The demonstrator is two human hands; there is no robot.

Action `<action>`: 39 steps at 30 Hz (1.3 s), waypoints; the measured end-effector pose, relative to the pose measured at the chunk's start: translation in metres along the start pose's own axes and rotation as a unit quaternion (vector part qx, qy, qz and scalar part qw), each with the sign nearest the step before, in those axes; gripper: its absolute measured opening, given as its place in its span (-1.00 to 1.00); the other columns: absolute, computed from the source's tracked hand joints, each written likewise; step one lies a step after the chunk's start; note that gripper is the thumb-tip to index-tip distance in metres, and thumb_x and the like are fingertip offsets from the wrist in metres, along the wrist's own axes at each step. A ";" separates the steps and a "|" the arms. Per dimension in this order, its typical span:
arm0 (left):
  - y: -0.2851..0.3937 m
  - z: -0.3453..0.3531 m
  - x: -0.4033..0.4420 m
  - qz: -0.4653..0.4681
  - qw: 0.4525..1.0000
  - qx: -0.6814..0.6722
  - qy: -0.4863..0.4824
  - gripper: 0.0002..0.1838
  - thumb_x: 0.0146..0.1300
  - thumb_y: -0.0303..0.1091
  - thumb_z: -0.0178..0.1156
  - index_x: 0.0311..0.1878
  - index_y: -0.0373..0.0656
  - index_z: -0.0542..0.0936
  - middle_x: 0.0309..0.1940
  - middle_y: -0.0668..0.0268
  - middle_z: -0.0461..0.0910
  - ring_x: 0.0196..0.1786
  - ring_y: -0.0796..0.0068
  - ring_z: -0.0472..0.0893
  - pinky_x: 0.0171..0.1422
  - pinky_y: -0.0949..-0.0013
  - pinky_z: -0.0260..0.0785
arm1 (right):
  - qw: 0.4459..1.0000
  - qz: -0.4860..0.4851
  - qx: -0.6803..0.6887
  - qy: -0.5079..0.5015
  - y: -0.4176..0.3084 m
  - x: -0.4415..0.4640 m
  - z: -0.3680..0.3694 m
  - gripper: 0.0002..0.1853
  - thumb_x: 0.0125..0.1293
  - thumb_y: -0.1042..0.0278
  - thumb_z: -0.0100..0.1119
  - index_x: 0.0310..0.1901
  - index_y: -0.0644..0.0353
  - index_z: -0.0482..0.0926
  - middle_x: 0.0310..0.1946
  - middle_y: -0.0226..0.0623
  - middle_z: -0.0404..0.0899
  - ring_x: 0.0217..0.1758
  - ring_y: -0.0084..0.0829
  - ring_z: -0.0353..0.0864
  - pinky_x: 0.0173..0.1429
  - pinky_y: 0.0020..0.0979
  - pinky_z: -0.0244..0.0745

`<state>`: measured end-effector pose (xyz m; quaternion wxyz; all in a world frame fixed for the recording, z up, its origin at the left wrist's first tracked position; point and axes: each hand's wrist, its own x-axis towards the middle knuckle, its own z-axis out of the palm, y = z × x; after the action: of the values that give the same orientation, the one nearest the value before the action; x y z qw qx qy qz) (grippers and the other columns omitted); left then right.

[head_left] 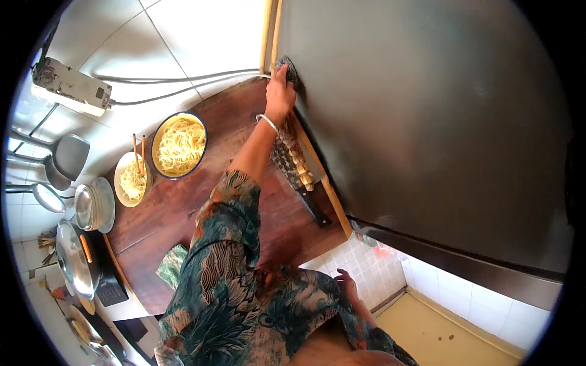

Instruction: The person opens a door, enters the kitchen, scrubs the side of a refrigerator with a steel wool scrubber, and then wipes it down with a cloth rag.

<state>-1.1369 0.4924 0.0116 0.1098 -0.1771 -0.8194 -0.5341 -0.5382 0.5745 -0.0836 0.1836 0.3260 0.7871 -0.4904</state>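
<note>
Left hand [281,93], seen in the head view, stretches away from the body to the far corner of a dark red-brown wooden counter [152,229], a white bracelet [267,122] on its wrist. Its fingers are bent over a dark mottled pad [288,66] and appear closed on it, though the palm side is hidden. This pad lies where the counter, the white tiles and a large dark grey panel [439,122] meet; its long axis seems to slant from upper left to lower right, along the panel's edge (the hand covers part of it, so its full outline cannot be told). Right hand [347,285] hangs low near the body over the tiled floor, half open, fingers loosely curled, with nothing visible in it. Nearer the body than the pad, a knife [316,208] lies beside the panel, its black handle towards the lower right and its blade towards the upper left. Along the blade runs a row of yellowish-brown lumps [299,163], slanting the same way. Left of the outstretched arm stand a blue-rimmed bowl [177,174] of noodles and, just beside it, a smaller bowl [123,194] of noodles with chopsticks [143,156] in it.
</note>
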 end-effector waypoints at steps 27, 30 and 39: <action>0.055 0.010 -0.109 -0.045 0.995 -0.061 -0.064 -0.46 -0.03 -0.61 0.08 0.13 -0.38 0.36 0.07 -0.16 0.36 0.14 -0.12 0.38 0.22 0.18 0.26 | 0.997 0.007 0.074 0.017 -0.006 -0.001 -0.001 -0.51 0.15 0.57 0.07 0.15 0.10 0.29 -0.34 -0.20 0.62 -0.31 -0.26 0.65 -0.23 -0.32 0.52; 0.124 -0.018 -0.129 0.056 0.993 -0.101 -0.035 -0.37 -0.09 -0.70 0.08 0.18 -0.34 0.30 0.19 -0.14 0.23 0.26 -0.13 0.23 0.33 0.16 0.12 | 0.997 -0.061 -0.026 0.030 -0.018 -0.007 -0.010 -0.53 0.16 0.53 0.09 0.14 0.10 0.30 -0.34 -0.19 0.62 -0.32 -0.23 0.65 -0.23 -0.30 0.52; 0.083 -0.005 -0.127 0.017 0.993 -0.080 -0.087 -0.32 -0.08 -0.73 0.04 0.24 -0.34 0.22 0.26 -0.13 0.12 0.33 -0.11 0.13 0.39 0.18 0.04 | 0.999 -0.007 0.040 -0.008 -0.013 0.005 0.000 -0.45 0.10 0.55 0.15 0.16 0.05 0.29 -0.33 -0.23 0.61 -0.30 -0.27 0.65 -0.24 -0.31 0.51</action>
<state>-0.9868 0.4967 0.0361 0.0326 -0.2445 -0.7771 -0.5790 -0.5512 0.5719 -0.0781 0.1733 0.3239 0.7674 -0.5255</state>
